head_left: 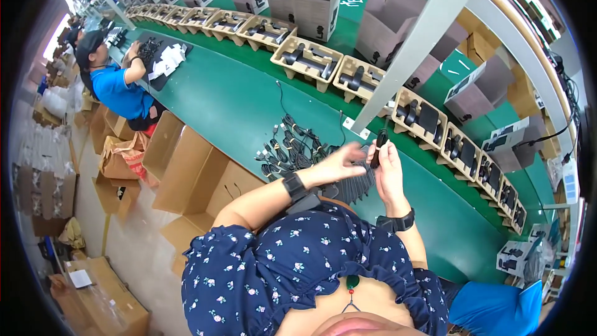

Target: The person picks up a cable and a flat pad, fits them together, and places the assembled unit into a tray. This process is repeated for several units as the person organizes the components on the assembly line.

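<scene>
My right hand (388,165) is closed on a small bundled black cable (380,141), held upright above the green bench. Just to its left is my left hand (341,165), its fingers apart and blurred by motion, with no object visible in them. Beneath and beyond my left hand lies a heap of bundled black cables (292,146) with light ties and plugs. Under both hands sits a row of flat, dark grey pieces (351,188), partly covered by my left hand and wrist; their kind is unclear.
A line of moulded pulp trays (309,62) holding black parts runs along the bench (224,112). Grey open boxes (311,0) stand behind them. A metal post (416,43) rises beyond my hands. Cardboard boxes (202,171) stand at left, near a co-worker in blue (118,90).
</scene>
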